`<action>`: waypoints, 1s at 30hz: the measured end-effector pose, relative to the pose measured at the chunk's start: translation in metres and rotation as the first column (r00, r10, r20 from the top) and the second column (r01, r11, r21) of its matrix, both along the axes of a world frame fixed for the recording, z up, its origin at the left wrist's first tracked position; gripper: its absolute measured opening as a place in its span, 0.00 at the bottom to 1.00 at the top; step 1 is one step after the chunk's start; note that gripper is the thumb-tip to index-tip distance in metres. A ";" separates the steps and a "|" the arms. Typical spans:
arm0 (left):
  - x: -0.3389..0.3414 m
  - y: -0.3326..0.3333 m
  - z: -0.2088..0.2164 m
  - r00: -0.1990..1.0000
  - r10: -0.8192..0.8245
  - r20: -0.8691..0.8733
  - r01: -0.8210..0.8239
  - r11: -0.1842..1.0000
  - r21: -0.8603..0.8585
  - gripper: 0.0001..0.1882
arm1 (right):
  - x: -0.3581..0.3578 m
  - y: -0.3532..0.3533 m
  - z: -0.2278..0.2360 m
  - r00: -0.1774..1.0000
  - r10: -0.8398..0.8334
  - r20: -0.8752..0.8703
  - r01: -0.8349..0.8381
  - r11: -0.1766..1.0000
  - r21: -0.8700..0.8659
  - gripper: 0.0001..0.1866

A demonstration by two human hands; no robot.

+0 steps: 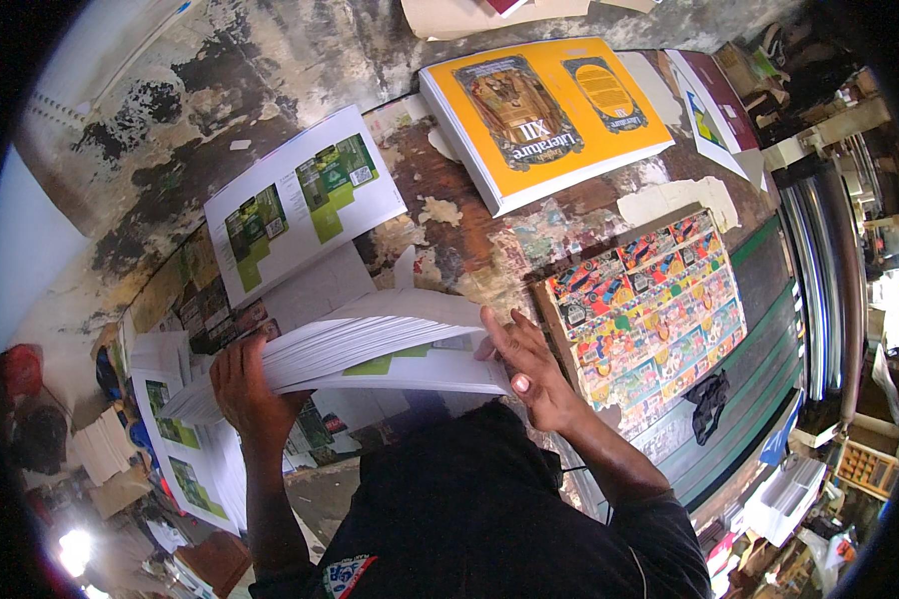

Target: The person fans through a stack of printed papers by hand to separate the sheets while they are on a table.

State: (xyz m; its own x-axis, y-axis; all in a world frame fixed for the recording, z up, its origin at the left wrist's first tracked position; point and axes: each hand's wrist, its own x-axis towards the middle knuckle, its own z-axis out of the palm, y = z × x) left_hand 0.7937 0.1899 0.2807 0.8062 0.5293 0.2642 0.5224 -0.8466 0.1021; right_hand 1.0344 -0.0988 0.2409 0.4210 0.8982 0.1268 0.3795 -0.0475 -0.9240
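Note:
A thick stack of white printed sheets (pixel 370 334) is lifted and bowed in front of me, its page edges fanned apart. Green printing shows on its underside. My left hand (pixel 247 389) grips the left end of the stack, with the fingers over the top. At the other end, my right hand (pixel 531 369) rests against the sheets' edge, its fingers stretched out and the thumb apart. Behind the stack lies a pile of white sheets with green printed blocks (pixel 305 200). Another pile of similar sheets (pixel 232 469) stands left of my left forearm.
A stack of yellow printed covers (pixel 554 125) lies at the back of the worn table (pixel 449 235). To the right is a block covered with colourful comic-like prints (pixel 649 309). A black cloth (pixel 707 407) lies on the green-striped surface. Maroon and white sheets (pixel 714 110) sit at the far right.

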 end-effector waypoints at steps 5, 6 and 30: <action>-0.001 0.000 0.000 1.000 -0.016 -0.004 0.016 0.999 0.032 0.46 | 0.000 -0.002 -0.001 1.000 0.000 0.020 -0.001 0.999 0.035 0.41; -0.002 0.001 0.000 1.000 -0.003 -0.029 0.004 1.000 0.019 0.46 | -0.001 -0.002 -0.001 1.000 0.001 0.019 -0.001 0.999 0.034 0.41; -0.002 0.003 -0.003 0.999 0.006 -0.037 -0.005 1.000 0.016 0.50 | 0.000 -0.008 -0.004 1.000 0.012 0.008 -0.012 0.999 0.030 0.41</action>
State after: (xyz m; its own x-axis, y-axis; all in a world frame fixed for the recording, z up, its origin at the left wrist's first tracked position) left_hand 0.7917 0.1926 0.2781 0.8127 0.5297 0.2428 0.5302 -0.8451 0.0692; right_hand 1.0341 -0.1064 0.2367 0.4088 0.8990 0.1569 0.3873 -0.0153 -0.9218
